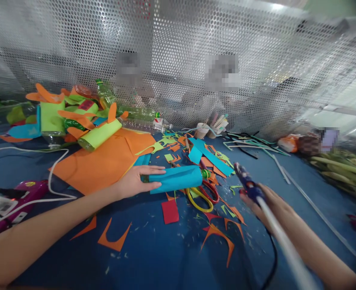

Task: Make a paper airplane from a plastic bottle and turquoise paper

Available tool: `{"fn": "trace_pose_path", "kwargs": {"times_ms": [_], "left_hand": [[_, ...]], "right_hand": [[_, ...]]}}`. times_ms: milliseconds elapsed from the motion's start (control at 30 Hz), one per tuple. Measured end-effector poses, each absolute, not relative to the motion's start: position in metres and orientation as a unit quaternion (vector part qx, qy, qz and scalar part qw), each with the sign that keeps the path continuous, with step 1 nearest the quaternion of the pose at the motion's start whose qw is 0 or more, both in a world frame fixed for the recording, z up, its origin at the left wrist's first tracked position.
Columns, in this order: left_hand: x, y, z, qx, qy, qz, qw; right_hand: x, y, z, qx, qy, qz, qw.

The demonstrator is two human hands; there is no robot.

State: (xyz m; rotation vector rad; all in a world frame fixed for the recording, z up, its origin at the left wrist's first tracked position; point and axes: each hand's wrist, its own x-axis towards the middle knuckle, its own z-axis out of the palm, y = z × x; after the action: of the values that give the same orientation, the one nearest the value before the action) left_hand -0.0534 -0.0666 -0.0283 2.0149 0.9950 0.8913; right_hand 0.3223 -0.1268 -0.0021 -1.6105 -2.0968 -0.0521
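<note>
My left hand (137, 180) grips one end of a plastic bottle wrapped in a blue sheet (178, 178), which lies sideways above the table with its green cap (206, 173) pointing right. In my right hand (260, 201) is a dark blue glue gun (250, 186), its nozzle aimed up and to the left. A long whitish glue stick (283, 241) runs out of its back toward me, and a black cord hangs below. Yellow-handled scissors (200, 200) and red-handled scissors (211, 191) lie partly under the bottle. A small red square (169, 212) rests just in front of them.
Orange sheets (96, 161) and a pile of wrapped bottles (52, 114) occupy the left. Coloured scraps (220, 237) are scattered around the middle. Cups of pens (218, 125) stand by the perforated metal screen (178, 48). A purple device (36, 193) with white cord lies left; corn husks (343, 173) lie right.
</note>
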Motion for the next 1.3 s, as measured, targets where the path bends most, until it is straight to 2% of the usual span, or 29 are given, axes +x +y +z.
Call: {"fn": "trace_pose_path", "kwargs": {"times_ms": [167, 300, 400, 533, 700, 867, 1300], "left_hand": [[-0.054, -0.065, -0.027, 0.785, 0.382, 0.340, 0.349], [-0.054, -0.064, -0.028, 0.786, 0.379, 0.340, 0.350], [-0.054, -0.064, -0.028, 0.785, 0.378, 0.342, 0.351], [-0.053, -0.064, -0.027, 0.792, 0.379, 0.342, 0.335], [-0.054, -0.062, -0.029, 0.803, 0.361, 0.340, 0.331], [-0.056, -0.060, -0.029, 0.811, 0.357, 0.330, 0.326], [-0.055, -0.059, -0.026, 0.809, 0.365, 0.316, 0.336]], "right_hand": [[0.352, -0.117, -0.037, -0.597, -0.790, -0.048, 0.134], [0.358, -0.109, -0.020, -0.555, -0.826, -0.002, 0.094], [0.330, -0.097, 0.012, -0.556, -0.820, -0.014, 0.134], [0.274, -0.072, 0.034, -0.468, -0.859, 0.109, 0.173], [0.244, -0.051, 0.022, -0.398, -0.868, 0.219, 0.200], [0.244, -0.046, 0.013, -0.366, -0.858, 0.275, 0.232], [0.244, -0.046, -0.004, -0.362, -0.839, 0.287, 0.288]]}}
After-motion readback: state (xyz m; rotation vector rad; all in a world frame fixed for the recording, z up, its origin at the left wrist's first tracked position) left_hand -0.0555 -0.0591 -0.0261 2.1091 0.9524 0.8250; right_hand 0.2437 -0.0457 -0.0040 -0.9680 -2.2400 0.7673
